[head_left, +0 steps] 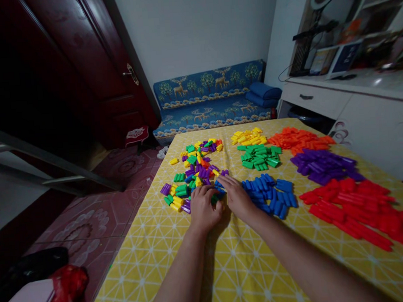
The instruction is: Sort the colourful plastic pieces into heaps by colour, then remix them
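Note:
My left hand [205,209] is curled over the near edge of a mixed heap of coloured plastic building pieces [181,189], its thumb and index finger bent towards each other. Some green and blue shows beside these fingers, but what they grip is hidden. Close to its right, my right hand [238,198] rests with fingers stretched forward at the heap's edge, holding nothing that I can see. A pile of blue pieces [268,193] lies just right of this hand. The heap's upper part [201,153] mixes yellow, green, purple and orange.
Sorted piles of green [260,156], yellow [249,137], orange [299,139], purple [326,165] and red pieces [359,209] lie on the yellow patterned tablecloth [154,269]. Behind the table stands a blue sofa [205,107]; a white cabinet [368,125] is at right.

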Demonstrator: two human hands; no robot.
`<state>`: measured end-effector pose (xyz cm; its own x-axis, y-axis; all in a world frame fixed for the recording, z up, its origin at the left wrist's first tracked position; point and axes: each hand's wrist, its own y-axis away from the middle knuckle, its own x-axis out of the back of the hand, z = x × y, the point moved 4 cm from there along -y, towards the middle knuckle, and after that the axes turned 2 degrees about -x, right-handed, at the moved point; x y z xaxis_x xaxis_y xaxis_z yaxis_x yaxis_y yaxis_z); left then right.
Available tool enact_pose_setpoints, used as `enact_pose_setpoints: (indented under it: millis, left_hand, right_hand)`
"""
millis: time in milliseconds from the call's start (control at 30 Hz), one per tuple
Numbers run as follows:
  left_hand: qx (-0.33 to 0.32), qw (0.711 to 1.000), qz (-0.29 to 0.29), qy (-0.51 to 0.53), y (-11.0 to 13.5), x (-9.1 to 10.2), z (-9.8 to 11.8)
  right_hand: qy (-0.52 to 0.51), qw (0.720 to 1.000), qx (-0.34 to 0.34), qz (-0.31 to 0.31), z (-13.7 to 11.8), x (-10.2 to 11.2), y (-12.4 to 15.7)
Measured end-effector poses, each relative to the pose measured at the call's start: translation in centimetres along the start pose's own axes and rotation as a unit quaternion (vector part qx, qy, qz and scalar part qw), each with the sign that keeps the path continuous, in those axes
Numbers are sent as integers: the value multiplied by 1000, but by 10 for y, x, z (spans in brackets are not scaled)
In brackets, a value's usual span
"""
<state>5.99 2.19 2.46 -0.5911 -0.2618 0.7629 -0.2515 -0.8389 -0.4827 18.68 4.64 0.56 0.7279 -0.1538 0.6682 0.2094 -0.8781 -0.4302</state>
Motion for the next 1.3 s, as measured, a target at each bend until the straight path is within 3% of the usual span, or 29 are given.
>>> enact_pose_setpoints:
  millis: [167, 400, 467, 567, 700, 800, 867, 933, 1033, 1133, 1233, 1300]
  left_hand:
    - [40, 999, 22, -16, 0, 1, -8]
    - [56, 997, 49, -14, 1, 2, -15]
    - [57, 997, 43, -14, 1, 1, -17]
    - [53, 998, 25, -18, 1, 1, -16]
    - [47, 999, 18, -17, 0, 2, -12]
    - [45, 999, 12, -19, 0, 2, -7]
    - [37, 999, 0, -24, 0, 3, -5]
    - [26, 999, -18, -31, 0, 3, -4]
    - [23, 998, -42, -39, 0, 2, -3]
    - [24, 999, -38, -25, 0, 2, -2]
    - [5, 1000, -20, 14, 0, 2, -2]
    - [-8, 999, -7, 47, 1, 2, -3]
  right_hand:
    - [137, 988, -9, -75, 1, -6, -12]
    - [189, 979, -17, -77, -13, -1, -4]
    - [169, 984, -21, -54, -7, 14, -4]
    - [170, 984, -34, 30, 15, 55, -2]
    - [255, 952, -108, 129, 62, 108, 16]
    - [303, 932, -167, 107, 92, 116, 35]
    - [312, 927, -179, 108, 97, 112, 42]
    - [292, 932, -160, 143, 85, 107, 44]
    - [189, 965, -63, 169, 45, 92, 40]
    - [72, 991, 28, 105, 2, 65, 37]
    - [4, 997, 60, 37, -25, 38, 40]
    - [-32, 997, 68, 27, -33, 30, 41]
